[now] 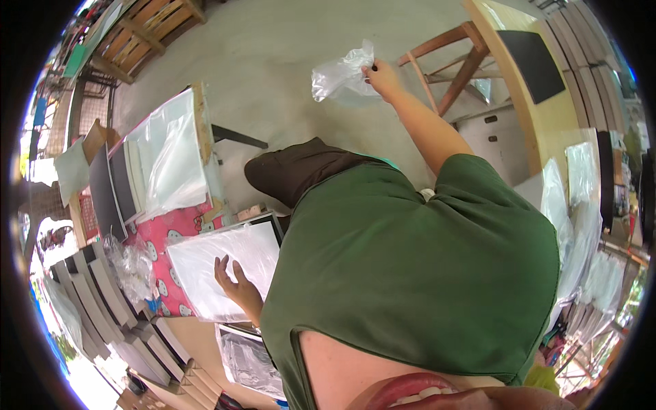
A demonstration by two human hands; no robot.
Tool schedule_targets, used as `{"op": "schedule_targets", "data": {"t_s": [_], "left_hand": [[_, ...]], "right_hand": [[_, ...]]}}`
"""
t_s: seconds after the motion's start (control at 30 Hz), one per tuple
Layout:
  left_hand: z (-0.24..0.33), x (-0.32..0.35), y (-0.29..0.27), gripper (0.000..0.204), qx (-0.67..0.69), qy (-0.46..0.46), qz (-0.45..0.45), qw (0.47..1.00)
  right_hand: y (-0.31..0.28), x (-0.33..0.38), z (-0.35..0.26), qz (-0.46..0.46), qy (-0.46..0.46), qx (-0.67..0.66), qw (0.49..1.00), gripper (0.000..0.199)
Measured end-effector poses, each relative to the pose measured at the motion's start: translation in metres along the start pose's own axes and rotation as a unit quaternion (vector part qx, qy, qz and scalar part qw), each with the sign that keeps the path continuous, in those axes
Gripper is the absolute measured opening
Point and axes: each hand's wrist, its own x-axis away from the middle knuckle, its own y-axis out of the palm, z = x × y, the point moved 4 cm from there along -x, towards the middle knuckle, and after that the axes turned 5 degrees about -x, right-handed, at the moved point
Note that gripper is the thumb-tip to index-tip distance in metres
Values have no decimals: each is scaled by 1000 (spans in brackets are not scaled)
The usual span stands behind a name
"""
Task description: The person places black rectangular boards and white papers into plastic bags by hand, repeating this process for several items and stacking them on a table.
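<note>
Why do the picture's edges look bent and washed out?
Head view: the fisheye lens curves straight lines near the rim, like the brown wooden chair; daylight overexposes the lower left; the crumpled clear plastic bag in the right hand glares softly; the left hand is sharp.

Green short-sleeved shirt (410, 273), dark brown trousers (301, 171), bare forearms.
</note>
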Motion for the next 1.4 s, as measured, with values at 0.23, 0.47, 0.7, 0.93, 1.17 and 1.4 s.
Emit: {"op": "schedule_targets", "data": {"t_s": [0.23, 0.47, 0.7, 0.93, 1.17, 1.4], "left_hand": [[-16, -8, 16, 28, 154, -48, 21, 987], [24, -60, 36, 24, 384, -21, -30, 923], [13, -161, 157, 37, 573, -285, -252, 726], [63, -143, 152, 36, 570, -179, -293, 747], [53, -117, 15, 28, 549, -63, -155, 819], [6, -83, -42, 30, 519, -93, -87, 845]], "right_hand": [[-28, 28, 18, 0, 5, -96, 995, 26], [-87, 80, -21, -4, 20, -316, 949, 20], [-134, 36, -24, -16, -25, -325, 945, 19], [-154, 70, -5, 10, -1, -263, 965, 24], [-180, 18, 28, 192, -4, -177, 965, 20], [-257, -6, -43, 423, -161, 286, 845, 35]]}}
